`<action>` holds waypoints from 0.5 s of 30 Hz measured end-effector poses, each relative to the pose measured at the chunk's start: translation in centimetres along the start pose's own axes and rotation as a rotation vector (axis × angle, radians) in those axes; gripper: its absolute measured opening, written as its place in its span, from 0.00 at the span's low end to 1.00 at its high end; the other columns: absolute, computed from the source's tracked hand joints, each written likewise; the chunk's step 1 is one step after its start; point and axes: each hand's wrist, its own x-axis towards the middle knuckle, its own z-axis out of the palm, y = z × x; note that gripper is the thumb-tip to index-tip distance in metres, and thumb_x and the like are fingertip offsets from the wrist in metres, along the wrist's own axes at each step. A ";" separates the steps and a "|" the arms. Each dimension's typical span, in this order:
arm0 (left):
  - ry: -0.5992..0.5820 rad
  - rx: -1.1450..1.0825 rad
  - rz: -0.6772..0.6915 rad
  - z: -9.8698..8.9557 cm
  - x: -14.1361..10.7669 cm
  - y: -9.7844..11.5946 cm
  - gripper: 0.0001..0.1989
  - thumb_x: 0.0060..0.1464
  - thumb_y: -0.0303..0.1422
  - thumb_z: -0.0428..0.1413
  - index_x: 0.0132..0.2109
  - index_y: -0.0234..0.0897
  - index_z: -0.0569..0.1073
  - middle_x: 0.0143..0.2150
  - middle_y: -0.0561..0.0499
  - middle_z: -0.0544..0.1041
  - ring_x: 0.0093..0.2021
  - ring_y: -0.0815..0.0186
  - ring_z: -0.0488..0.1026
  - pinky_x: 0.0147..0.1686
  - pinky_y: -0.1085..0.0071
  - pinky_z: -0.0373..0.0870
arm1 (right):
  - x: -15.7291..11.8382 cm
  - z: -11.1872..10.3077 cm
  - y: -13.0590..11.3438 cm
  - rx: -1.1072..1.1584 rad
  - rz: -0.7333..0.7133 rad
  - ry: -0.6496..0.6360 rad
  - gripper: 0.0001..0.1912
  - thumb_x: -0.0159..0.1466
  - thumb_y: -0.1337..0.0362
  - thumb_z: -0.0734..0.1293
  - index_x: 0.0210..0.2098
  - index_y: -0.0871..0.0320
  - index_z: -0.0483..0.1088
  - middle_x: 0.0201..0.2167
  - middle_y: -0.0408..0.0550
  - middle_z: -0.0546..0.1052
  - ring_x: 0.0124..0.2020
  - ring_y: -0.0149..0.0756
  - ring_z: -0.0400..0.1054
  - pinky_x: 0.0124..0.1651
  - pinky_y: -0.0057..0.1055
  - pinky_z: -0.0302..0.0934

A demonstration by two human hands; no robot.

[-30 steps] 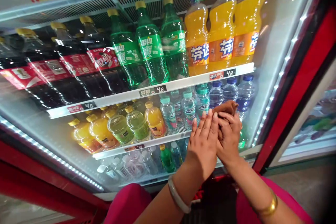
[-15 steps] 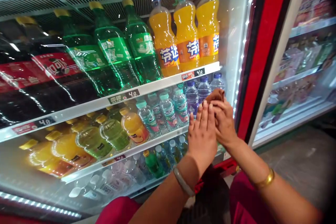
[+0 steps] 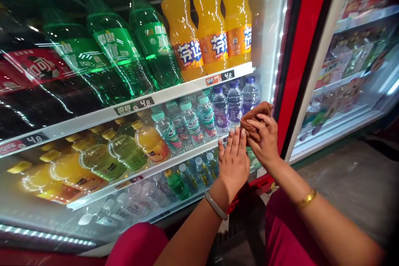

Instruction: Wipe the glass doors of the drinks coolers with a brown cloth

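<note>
My right hand (image 3: pixel 264 139) is closed around a bunched brown cloth (image 3: pixel 256 118), in front of the small purple-capped bottles (image 3: pixel 234 102). The cloth sticks out above and to the left of the fingers. Just left of it, my left hand (image 3: pixel 234 160) lies flat with its fingers stretched out and nothing in it. It appears to rest on the glass in front of the middle shelf edge. The fingertips of my left hand are close to the lower side of the cloth; whether they touch it I cannot tell.
Large bottles of orange soda (image 3: pixel 208 20), green bottles (image 3: pixel 114 45) and dark cola (image 3: pixel 37 70) fill the upper shelf (image 3: pixel 174 93). Smaller drinks stand below. A red frame (image 3: pixel 307 37) borders the cooler on the right, beside another lit cooler (image 3: pixel 346 66). My knees (image 3: pixel 140 243) are close in front.
The view has shifted, so the bottles sit higher and farther left. My hands have drawn slightly apart, and more of the brown cloth shows in my right hand.
</note>
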 end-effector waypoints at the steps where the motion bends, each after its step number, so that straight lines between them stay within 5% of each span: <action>1: -0.005 0.005 -0.016 -0.1 -0.2 0.0 0.44 0.65 0.34 0.53 0.78 0.32 0.39 0.79 0.40 0.51 0.80 0.55 0.43 0.77 0.45 0.42 | -0.1 -0.1 0.6 -0.017 0.041 0.018 0.19 0.64 0.61 0.68 0.55 0.50 0.72 0.61 0.54 0.66 0.66 0.49 0.60 0.71 0.58 0.55; 6: -0.011 0.004 -0.077 0.0 -1.4 -0.2 0.41 0.67 0.33 0.52 0.78 0.34 0.39 0.79 0.42 0.51 0.80 0.57 0.44 0.78 0.46 0.36 | -4.2 1.0 -1.0 -0.038 0.504 0.142 0.29 0.66 0.62 0.62 0.66 0.54 0.62 0.70 0.61 0.57 0.73 0.55 0.50 0.73 0.68 0.44; 8: -0.010 -0.008 -0.069 0.2 -1.7 -0.3 0.41 0.67 0.30 0.51 0.78 0.34 0.39 0.78 0.41 0.52 0.79 0.57 0.45 0.78 0.46 0.37 | -5.0 1.7 -3.0 0.016 0.453 0.044 0.29 0.69 0.62 0.60 0.69 0.52 0.59 0.73 0.60 0.53 0.75 0.53 0.48 0.73 0.67 0.47; 12: -0.022 -0.053 -0.055 -0.2 -1.6 -0.6 0.43 0.64 0.27 0.52 0.78 0.31 0.39 0.78 0.38 0.53 0.79 0.56 0.45 0.77 0.45 0.42 | -3.5 1.6 -3.9 0.058 0.097 -0.084 0.22 0.69 0.62 0.64 0.62 0.46 0.68 0.70 0.52 0.61 0.73 0.47 0.55 0.74 0.59 0.50; 15: -0.033 -0.111 -0.031 -0.9 -1.7 -0.8 0.40 0.65 0.28 0.52 0.78 0.32 0.44 0.78 0.38 0.56 0.79 0.55 0.47 0.77 0.44 0.46 | -3.9 1.5 -3.1 0.037 0.206 0.006 0.25 0.68 0.64 0.64 0.63 0.48 0.67 0.71 0.54 0.59 0.74 0.48 0.52 0.75 0.60 0.47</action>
